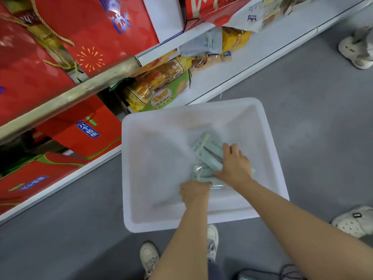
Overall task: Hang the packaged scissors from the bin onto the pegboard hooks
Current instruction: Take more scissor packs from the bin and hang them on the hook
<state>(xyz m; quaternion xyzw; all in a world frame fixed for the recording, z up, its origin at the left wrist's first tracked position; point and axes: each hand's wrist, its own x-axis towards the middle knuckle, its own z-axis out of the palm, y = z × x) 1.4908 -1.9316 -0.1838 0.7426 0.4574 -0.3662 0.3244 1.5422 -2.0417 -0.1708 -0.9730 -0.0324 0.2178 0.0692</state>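
A single head-worn, wide-angle view looks steeply down from above the person's own forearms. It faces the grey floor (pixel 302 122), with a white bin (pixel 201 223) near the frame's centre at arm's reach. Store shelving (pixel 252 51) runs diagonally across the upper left, tilted by the lens. The person's shoes (pixel 149 257) show at the bottom edge.

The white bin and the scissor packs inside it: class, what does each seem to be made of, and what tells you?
White bin: probably moulded plastic, matt and slightly translucent, with rounded corners and a rolled rim. Scissor packs: apparently pale green printed card, perhaps under clear film; the blade showing looks like grey metal. Blur leaves the film uncertain.
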